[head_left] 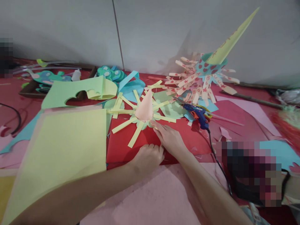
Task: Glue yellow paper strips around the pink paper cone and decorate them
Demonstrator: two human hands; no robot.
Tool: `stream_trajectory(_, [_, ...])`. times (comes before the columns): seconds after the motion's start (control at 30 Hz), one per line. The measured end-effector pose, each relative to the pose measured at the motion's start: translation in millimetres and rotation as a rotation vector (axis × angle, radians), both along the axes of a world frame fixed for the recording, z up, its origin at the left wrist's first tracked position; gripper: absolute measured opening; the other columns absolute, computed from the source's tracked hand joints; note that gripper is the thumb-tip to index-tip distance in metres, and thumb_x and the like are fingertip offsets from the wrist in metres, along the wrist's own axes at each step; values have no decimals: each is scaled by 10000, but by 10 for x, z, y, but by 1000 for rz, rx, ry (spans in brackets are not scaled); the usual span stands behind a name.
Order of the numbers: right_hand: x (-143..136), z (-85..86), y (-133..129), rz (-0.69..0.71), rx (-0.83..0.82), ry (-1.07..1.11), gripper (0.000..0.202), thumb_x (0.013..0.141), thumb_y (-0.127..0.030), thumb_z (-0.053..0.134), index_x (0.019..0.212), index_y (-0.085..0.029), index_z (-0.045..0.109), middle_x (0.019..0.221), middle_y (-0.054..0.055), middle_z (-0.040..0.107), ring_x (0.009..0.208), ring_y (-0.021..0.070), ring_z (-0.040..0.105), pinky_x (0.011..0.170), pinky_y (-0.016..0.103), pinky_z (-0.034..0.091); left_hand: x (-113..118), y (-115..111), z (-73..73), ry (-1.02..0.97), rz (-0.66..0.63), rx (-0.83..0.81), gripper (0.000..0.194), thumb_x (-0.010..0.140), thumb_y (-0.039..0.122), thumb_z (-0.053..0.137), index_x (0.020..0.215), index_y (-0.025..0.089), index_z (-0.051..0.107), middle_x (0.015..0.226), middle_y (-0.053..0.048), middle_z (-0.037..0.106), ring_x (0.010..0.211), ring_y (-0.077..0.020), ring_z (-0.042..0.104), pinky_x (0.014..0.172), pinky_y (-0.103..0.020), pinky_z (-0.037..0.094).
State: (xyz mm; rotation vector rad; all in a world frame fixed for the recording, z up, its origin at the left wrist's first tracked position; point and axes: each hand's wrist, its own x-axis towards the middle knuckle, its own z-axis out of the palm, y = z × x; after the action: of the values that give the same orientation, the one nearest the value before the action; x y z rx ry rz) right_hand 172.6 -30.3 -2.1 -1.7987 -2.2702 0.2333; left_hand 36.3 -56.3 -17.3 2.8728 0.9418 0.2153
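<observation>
A pink paper cone (pixel 144 107) stands upright mid-bench (pixel 9 93), point up, on a scalloped green base (pixel 145 124) with yellow paper strips (pixel 136 136) radiating outward. The base lies over a red sheet (pixel 126 151). The right hand (pixel 169 137) reaches to the base's front right, fingertips at its rim; whether they pinch it I cannot tell. The left hand (pixel 148 155) rests just beside it, nearer the bench's front edge, fingers curled together. To the right lies a blue glue gun (pixel 199 115). Near the back edge stands a strip-fringed piece with a tilted yellow cone (pixel 234 39); to the left lies a large yellow sheet (pixel 67 140).
</observation>
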Motion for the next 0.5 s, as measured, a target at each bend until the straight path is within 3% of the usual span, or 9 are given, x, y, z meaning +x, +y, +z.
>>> stream_trajectory(0.3, [0, 4, 2, 2, -33, 8, 397, 968, -298, 274, 1295, -240, 492, 1112, 25, 678, 906, 161, 632, 663, 247, 474, 15, 6, 34, 24, -5, -20, 104, 850, 127, 486, 766, 136, 548, 586, -27, 573, 523, -171, 552, 451, -272, 355])
stream_trajectory(0.5, [30, -20, -4, 51, -18, -11, 399, 969, -266, 273, 1310, -268, 481, 1135, 2, 669, 854, 141, 613, 587, 230, 442, 2, -18, 14, 19, 13, -2, 118, 864, 146, 472, 774, 139, 549, 588, -27, 578, 525, -168, 548, 462, -271, 362])
